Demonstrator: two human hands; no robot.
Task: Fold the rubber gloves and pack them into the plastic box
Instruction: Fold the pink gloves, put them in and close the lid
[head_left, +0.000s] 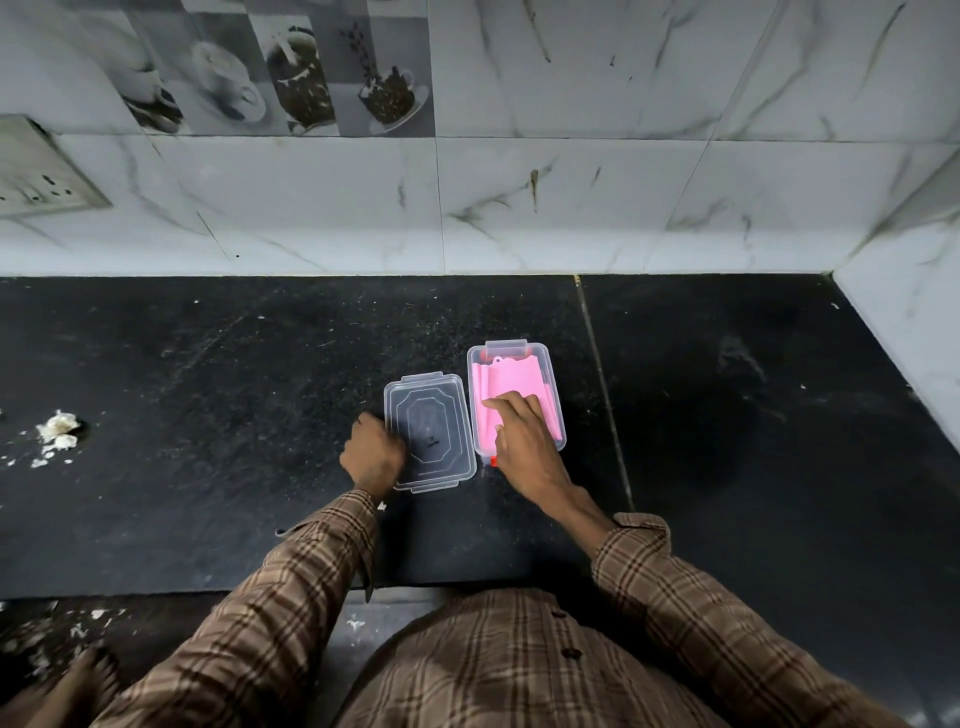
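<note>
Right hand (524, 441) presses pink gloves (501, 395) into the plastic box (551, 374); left hand (374, 454) grips the lid (431, 431).

Black stone counter (208, 364) carries clear plastic box (555, 395), lid (431, 434) just beside, white crumbs (57, 428) far left.

Black stone counter (208, 364) meets marble-tiled wall (571, 197).
</note>
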